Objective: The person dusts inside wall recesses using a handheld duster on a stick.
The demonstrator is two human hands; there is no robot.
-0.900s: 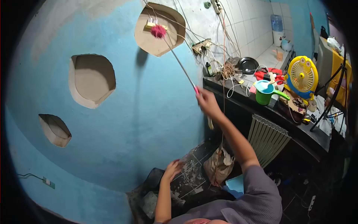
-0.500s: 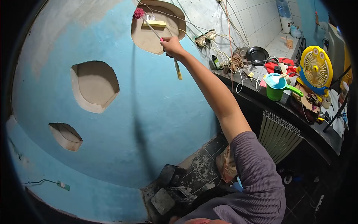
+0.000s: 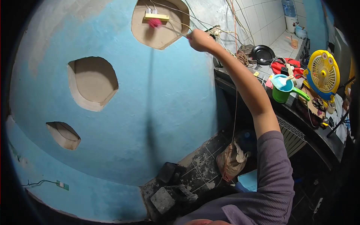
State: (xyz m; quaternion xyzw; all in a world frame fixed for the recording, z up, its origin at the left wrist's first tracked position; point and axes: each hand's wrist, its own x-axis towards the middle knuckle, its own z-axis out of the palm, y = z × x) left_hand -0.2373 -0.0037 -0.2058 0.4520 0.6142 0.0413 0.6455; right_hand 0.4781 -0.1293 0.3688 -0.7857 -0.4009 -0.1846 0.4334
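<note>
Thin-handled pink-tufted duster (image 3: 154, 23), gripped at its end by the closed right hand (image 3: 200, 40), is held pointing left and slightly upward, head just below a yellow plastic power strip (image 3: 156, 17).

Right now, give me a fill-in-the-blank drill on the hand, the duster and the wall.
The right hand grips a duster with a ____ head.
That head sits just under the ____ power strip in the top niche.
The blue wall shows ____ niches.
The jug by the fan is ____.
Missing: pink; yellow; three; green.
</note>
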